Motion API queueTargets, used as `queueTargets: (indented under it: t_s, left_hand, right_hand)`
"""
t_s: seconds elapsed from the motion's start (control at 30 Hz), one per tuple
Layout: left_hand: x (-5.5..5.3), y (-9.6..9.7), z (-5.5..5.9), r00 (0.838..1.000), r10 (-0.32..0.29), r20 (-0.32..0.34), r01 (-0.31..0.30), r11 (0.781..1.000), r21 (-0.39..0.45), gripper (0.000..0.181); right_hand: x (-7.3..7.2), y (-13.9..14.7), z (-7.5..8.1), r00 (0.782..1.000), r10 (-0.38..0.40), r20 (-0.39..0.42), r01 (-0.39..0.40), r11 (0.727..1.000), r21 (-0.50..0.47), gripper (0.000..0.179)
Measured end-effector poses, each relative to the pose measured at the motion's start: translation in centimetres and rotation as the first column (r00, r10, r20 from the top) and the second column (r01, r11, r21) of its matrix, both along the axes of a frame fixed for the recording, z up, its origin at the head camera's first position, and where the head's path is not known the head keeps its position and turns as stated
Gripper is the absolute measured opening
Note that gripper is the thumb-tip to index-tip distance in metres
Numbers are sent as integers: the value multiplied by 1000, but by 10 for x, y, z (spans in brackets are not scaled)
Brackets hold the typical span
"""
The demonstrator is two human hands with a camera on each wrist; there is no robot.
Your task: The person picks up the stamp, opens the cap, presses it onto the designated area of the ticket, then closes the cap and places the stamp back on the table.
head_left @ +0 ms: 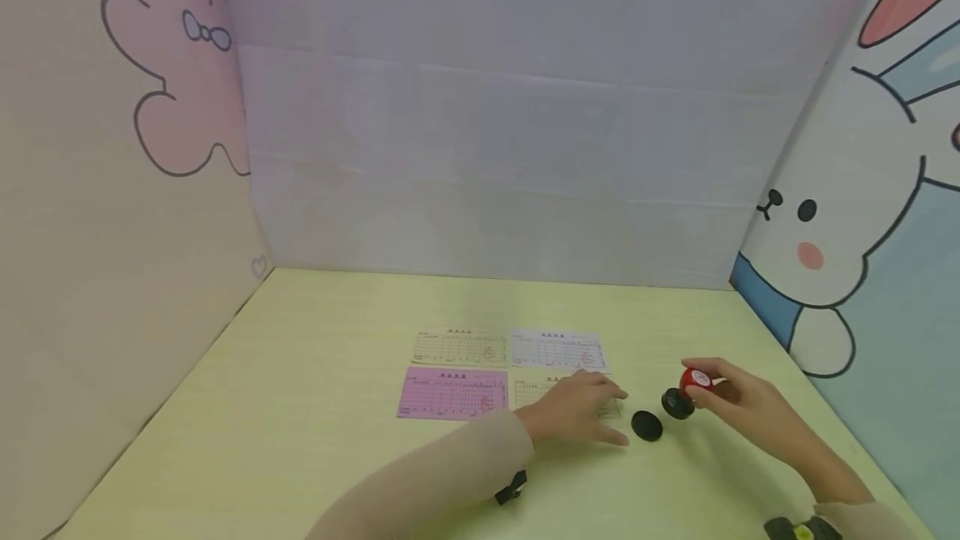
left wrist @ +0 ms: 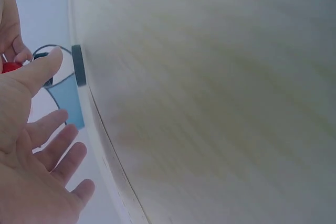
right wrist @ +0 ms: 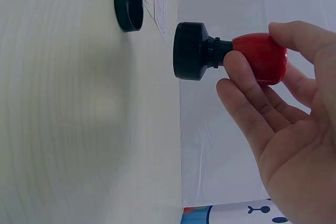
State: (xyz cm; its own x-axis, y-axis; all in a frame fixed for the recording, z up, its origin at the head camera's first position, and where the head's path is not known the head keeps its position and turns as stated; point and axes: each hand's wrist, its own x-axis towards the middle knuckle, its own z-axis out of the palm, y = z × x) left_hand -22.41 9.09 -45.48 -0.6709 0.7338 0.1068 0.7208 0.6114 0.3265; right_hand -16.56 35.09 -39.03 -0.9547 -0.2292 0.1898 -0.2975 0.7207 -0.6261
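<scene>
My right hand (head_left: 757, 415) pinches the red handle of a self-inking stamp (right wrist: 257, 51) between thumb and fingers. The stamp's round black base (right wrist: 190, 51) hangs above the table, turned downward. Apart from it, a round black cap (head_left: 647, 426) lies on the table, its hollow side up. My left hand (head_left: 573, 411) hovers just left of the cap with fingers spread, holding nothing. Beneath the left hand lies a pale yellow printed slip (head_left: 528, 390), partly covered. In the left wrist view the cap (left wrist: 79, 65) stands beyond the fingers.
A pink slip (head_left: 450, 394), another yellow slip (head_left: 459, 348) and a white slip (head_left: 558, 350) lie beside the covered one; each bears small red marks. Cloth walls with cartoon animals enclose the light yellow table (head_left: 300, 407) at the back and sides.
</scene>
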Motion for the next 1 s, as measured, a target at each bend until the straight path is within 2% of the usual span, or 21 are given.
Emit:
queueTargets:
  t_s: [0.1, 0.3, 0.43, 0.67, 1.0]
  left_hand:
    - [2, 14, 1, 1000, 22, -14, -22, 1000, -4, 63]
    - [8, 30, 12, 997, 79, -2, -79, 996, -39, 62]
    - [10, 35, 16, 994, 111, 6, -110, 992, -63, 62]
    - [10, 38, 15, 989, 141, 38, -138, 987, -84, 59]
    - [10, 40, 14, 987, 160, 25, -156, 982, -110, 48]
  right_hand:
    - [2, 4, -1, 1000, -10, 5, 10, 1000, 2, 41]
    - [4, 10, -3, 999, -3, -43, 2, 1000, -11, 37]
    - [5, 12, -2, 998, -4, -55, 4, 1000, -6, 37]
    - [5, 13, 0, 999, -33, -41, 33, 999, -4, 37]
    - [4, 13, -2, 999, 1, -53, -2, 1000, -16, 36]
